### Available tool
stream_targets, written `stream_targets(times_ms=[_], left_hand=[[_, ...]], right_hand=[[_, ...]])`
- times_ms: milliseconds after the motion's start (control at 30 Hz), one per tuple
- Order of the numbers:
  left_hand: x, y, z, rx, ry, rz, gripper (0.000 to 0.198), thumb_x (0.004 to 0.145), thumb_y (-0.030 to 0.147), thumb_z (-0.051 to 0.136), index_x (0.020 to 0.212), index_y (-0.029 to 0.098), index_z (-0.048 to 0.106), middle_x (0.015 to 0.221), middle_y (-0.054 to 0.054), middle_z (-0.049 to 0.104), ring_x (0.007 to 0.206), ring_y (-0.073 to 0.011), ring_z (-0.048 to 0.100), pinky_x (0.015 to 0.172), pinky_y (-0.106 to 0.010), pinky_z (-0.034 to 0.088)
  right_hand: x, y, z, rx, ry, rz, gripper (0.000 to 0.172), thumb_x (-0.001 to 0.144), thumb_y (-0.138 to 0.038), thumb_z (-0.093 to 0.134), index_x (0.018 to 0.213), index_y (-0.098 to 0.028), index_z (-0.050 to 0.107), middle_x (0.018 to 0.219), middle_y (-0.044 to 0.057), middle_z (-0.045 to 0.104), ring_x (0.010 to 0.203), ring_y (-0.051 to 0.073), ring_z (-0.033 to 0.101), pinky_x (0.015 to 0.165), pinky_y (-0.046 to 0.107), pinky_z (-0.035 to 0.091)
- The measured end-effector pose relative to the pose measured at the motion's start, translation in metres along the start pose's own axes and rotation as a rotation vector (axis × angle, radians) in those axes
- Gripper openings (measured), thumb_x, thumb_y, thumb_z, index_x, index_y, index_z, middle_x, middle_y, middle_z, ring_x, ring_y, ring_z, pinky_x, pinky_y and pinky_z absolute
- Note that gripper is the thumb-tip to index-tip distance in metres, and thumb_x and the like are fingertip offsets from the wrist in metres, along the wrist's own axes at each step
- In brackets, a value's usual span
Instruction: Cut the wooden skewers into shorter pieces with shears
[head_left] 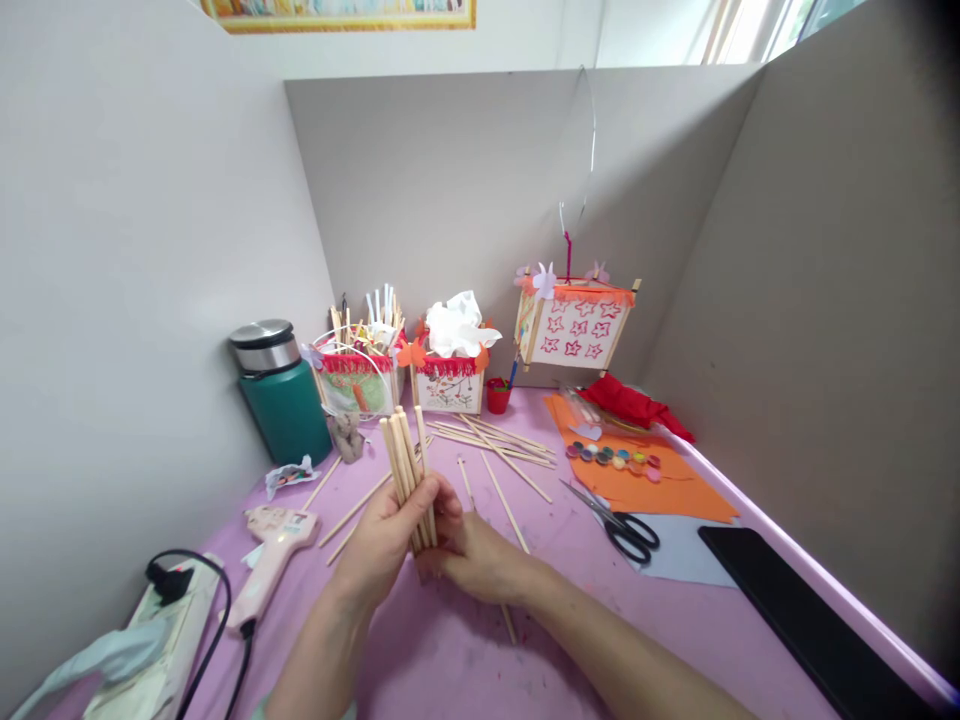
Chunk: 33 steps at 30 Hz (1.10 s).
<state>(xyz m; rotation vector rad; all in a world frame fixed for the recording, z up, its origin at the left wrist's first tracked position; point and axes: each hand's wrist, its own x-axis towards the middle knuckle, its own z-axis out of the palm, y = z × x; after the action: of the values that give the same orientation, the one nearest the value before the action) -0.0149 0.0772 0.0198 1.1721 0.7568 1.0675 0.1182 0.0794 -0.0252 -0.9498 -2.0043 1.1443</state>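
My left hand point(386, 540) is closed around a bundle of thin wooden sticks point(405, 460), which stand upright and lean slightly left above the purple tabletop point(450, 650). Just to its right, my right hand point(480, 560) curls its fingers against the lower end of the same bundle. Loose wooden sticks point(495, 445) lie scattered on the table beyond both hands.
A pink glue gun point(270, 545) and a power strip point(161, 630) lie at the left. A green flask point(281, 395), two decorated boxes point(405, 380), a hanging paper lantern point(574, 325), orange paper point(652, 480) with paint pots, scissors point(619, 520) and a black slab point(795, 610) are around.
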Motion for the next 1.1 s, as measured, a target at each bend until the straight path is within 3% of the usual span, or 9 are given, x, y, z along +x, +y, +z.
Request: stream_targets(times_ms=[167,333,567,667,767,833,900,1000,1100], left_hand=[[0.001,-0.004,0.006,-0.050,0.010,0.019,0.030,0.079,0.044,0.058,0.075,0.015,0.054,0.060,0.001,0.056,0.051,-0.0103,0.054,0.049,-0.021,0.042],[-0.002,-0.005,0.006,-0.082,0.010,0.111,0.031,0.084,0.047,0.051,0.074,0.018,0.051,0.053,0.005,0.046,0.046,-0.0079,0.046,0.044,-0.020,0.036],[-0.003,-0.006,0.008,0.025,-0.053,0.138,0.040,0.082,0.045,0.056,0.058,0.018,0.039,0.048,0.006,0.038,0.043,-0.0064,0.037,0.042,-0.020,0.028],[-0.001,-0.007,0.010,0.032,0.026,0.116,0.044,0.084,0.047,0.051,0.054,0.018,0.037,0.044,0.006,0.034,0.040,-0.0058,0.033,0.041,-0.020,0.025],[0.002,-0.007,0.011,-0.015,0.123,0.112,0.045,0.084,0.049,0.050,0.054,0.018,0.036,0.043,0.008,0.028,0.039,-0.0045,0.025,0.039,-0.020,0.021],[0.004,-0.007,0.010,-0.041,0.144,0.089,0.043,0.083,0.047,0.053,0.056,0.019,0.035,0.042,0.009,0.025,0.037,-0.0039,0.021,0.038,-0.019,0.018],[0.005,-0.006,0.009,-0.064,0.145,0.064,0.040,0.082,0.045,0.056,0.059,0.019,0.036,0.041,0.010,0.025,0.036,-0.0036,0.020,0.037,-0.018,0.016],[0.004,-0.006,0.009,-0.084,0.159,0.056,0.037,0.081,0.047,0.056,0.063,0.018,0.041,0.040,0.010,0.028,0.035,-0.0030,0.022,0.037,-0.017,0.018],[0.004,-0.006,0.008,-0.083,0.173,0.054,0.039,0.081,0.049,0.055,0.062,0.018,0.043,0.039,0.010,0.027,0.034,-0.0027,0.022,0.037,-0.017,0.018]], right_hand=[[0.002,0.005,0.016,0.340,-0.021,0.003,0.016,0.070,-0.011,0.051,0.083,-0.016,0.059,0.083,0.000,0.060,0.080,0.015,0.055,0.074,0.026,0.043],[0.002,0.000,0.018,0.385,-0.021,0.023,0.006,0.074,-0.014,0.049,0.073,-0.015,0.055,0.072,0.000,0.055,0.072,0.014,0.052,0.074,0.028,0.042],[0.001,0.003,0.023,0.385,-0.085,-0.020,0.018,0.084,-0.023,0.046,0.071,-0.014,0.054,0.070,0.001,0.054,0.068,0.011,0.051,0.070,0.025,0.043],[0.002,-0.001,0.008,0.232,-0.133,-0.002,0.008,0.079,-0.015,0.051,0.077,-0.014,0.058,0.073,0.000,0.058,0.070,0.012,0.054,0.069,0.023,0.044],[0.000,-0.010,-0.029,-0.091,-0.197,0.061,0.024,0.071,-0.013,0.060,0.094,-0.017,0.062,0.086,0.000,0.065,0.076,0.012,0.058,0.068,0.019,0.044],[-0.003,-0.014,-0.056,-0.465,0.040,0.278,0.023,0.078,-0.021,0.057,0.100,-0.021,0.064,0.092,0.000,0.068,0.080,0.011,0.060,0.069,0.019,0.043],[-0.007,-0.012,-0.076,-0.633,0.178,0.428,0.021,0.081,-0.025,0.053,0.093,-0.015,0.066,0.093,0.010,0.068,0.083,0.018,0.061,0.071,0.026,0.043],[-0.012,-0.004,-0.084,-0.756,0.204,0.573,0.023,0.074,-0.029,0.059,0.081,-0.009,0.069,0.087,0.021,0.069,0.082,0.028,0.063,0.068,0.033,0.043],[-0.012,0.002,-0.075,-0.816,0.166,0.625,0.020,0.072,-0.022,0.058,0.080,-0.009,0.071,0.088,0.022,0.069,0.082,0.028,0.065,0.065,0.031,0.043]])
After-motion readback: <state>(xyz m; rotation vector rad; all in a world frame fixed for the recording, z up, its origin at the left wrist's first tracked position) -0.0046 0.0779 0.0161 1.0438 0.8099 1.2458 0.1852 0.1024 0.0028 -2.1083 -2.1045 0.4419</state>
